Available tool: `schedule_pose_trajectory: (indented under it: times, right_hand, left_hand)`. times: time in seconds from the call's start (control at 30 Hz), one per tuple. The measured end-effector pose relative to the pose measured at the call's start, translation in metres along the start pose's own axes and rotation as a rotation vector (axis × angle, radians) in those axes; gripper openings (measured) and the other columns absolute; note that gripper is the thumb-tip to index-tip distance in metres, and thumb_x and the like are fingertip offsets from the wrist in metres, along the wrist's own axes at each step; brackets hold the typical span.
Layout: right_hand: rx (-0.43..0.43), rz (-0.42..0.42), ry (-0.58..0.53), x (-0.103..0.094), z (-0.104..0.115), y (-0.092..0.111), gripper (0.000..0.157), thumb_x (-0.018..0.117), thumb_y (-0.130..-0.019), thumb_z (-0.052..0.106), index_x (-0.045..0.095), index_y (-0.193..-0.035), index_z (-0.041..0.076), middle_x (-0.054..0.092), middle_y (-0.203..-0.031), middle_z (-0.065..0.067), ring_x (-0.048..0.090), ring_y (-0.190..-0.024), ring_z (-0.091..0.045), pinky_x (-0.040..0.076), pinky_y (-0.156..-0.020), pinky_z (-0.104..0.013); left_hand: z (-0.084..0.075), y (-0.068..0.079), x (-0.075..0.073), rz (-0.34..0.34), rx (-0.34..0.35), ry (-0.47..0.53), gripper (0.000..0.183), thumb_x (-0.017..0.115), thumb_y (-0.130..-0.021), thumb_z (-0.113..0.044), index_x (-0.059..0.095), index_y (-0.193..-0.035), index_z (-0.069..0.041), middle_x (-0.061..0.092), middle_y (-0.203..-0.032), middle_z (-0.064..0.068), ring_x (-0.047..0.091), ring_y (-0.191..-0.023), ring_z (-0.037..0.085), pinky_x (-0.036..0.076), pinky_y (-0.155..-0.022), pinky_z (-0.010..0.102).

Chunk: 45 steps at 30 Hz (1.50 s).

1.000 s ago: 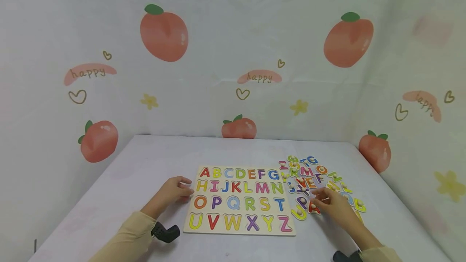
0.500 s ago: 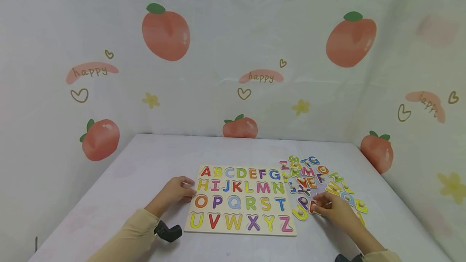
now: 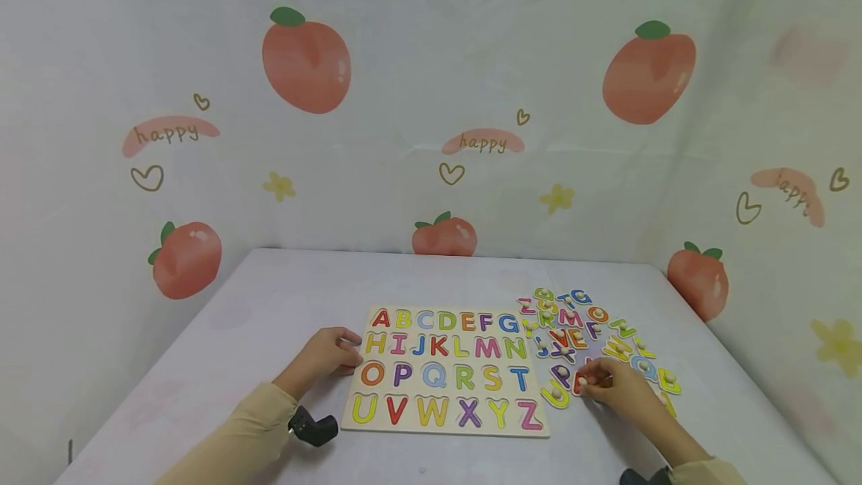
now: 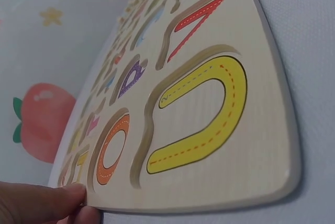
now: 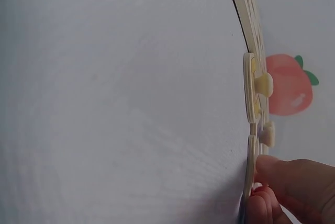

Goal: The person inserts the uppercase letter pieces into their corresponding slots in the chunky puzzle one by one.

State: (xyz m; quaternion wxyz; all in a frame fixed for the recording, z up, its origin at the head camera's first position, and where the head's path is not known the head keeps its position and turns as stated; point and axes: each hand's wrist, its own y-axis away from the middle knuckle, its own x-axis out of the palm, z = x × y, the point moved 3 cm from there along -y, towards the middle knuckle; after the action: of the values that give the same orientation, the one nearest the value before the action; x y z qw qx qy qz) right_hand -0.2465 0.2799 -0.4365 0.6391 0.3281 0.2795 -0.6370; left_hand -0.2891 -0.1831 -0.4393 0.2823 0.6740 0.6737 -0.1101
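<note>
The wooden alphabet puzzle board lies flat on the table, its recesses printed with coloured letters A to Z. My left hand is at the board's left edge; in the left wrist view its fingertips touch the rim beside the orange O. To the right of the board, my right hand pinches the red A puzzle piece, partly covered by the fingers. The right wrist view shows this piece edge-on, thumb and fingers around its knob.
Several knobbed letter pieces lie scattered right of the board, among them the yellow U piece, purple P piece and blue G piece. A white curtain with peach prints stands behind the table.
My right hand has come down slightly onto the red A piece, and its fingers have closed around the knob. The left hand stays at the board's edge.
</note>
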Motion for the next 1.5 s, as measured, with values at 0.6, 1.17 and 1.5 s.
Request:
schedule_pose_trajectory:
  times: [0.6, 1.17, 1.5]
  right_hand:
    - [-0.015, 0.006, 0.018, -0.003, 0.0, 0.0, 0.014, 0.073, -0.082, 0.005, 0.069, -0.095, 0.001, 0.059, -0.078, 0.001, 0.052, -0.072, -0.013, 0.042, -0.058, -0.022]
    - [-0.066, -0.015, 0.035, -0.023, 0.034, -0.006, 0.017, 0.071, -0.085, 0.011, 0.067, -0.097, -0.001, 0.063, -0.079, -0.001, 0.054, -0.072, -0.014, 0.045, -0.059, -0.024]
    - [-0.199, -0.018, -0.004, -0.012, 0.109, -0.034, 0.013, 0.071, -0.087, 0.014, 0.068, -0.097, 0.006, 0.065, -0.084, -0.002, 0.058, -0.076, -0.013, 0.053, -0.068, -0.027]
  left_hand:
    - [-0.002, -0.006, 0.001, 0.003, -0.033, -0.021, 0.038, 0.075, -0.077, 0.001, 0.061, -0.112, 0.002, 0.063, -0.084, 0.01, 0.061, -0.065, 0.015, 0.054, -0.059, 0.024]
    - [0.001, -0.003, 0.001, -0.015, -0.038, -0.018, 0.039, 0.075, -0.076, 0.002, 0.061, -0.112, 0.003, 0.063, -0.083, 0.01, 0.062, -0.063, 0.015, 0.054, -0.059, 0.025]
    - [0.003, -0.003, 0.001, -0.002, -0.023, -0.039, 0.038, 0.075, -0.078, -0.001, 0.06, -0.113, 0.004, 0.063, -0.083, 0.01, 0.061, -0.065, 0.015, 0.054, -0.06, 0.025]
